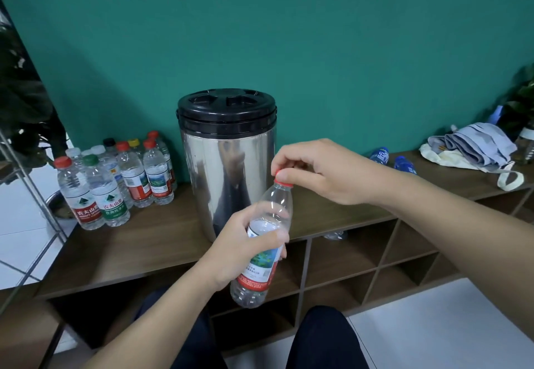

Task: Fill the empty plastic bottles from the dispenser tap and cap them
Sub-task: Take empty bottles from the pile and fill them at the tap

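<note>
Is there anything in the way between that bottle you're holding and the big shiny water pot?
Nothing visible stands between the bottle and the dispenser. But its red cap is on, pinched by the right hand, while the left hand grips the body. The tap is not in view.

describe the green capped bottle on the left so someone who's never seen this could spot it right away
Start at the steel dispenser with the black lid on the wooden shelf. To its left stands a cluster of capped bottles. In the front row, the green-capped bottle stands right of a red-capped one; it alone has a green cap and a green label.
</note>
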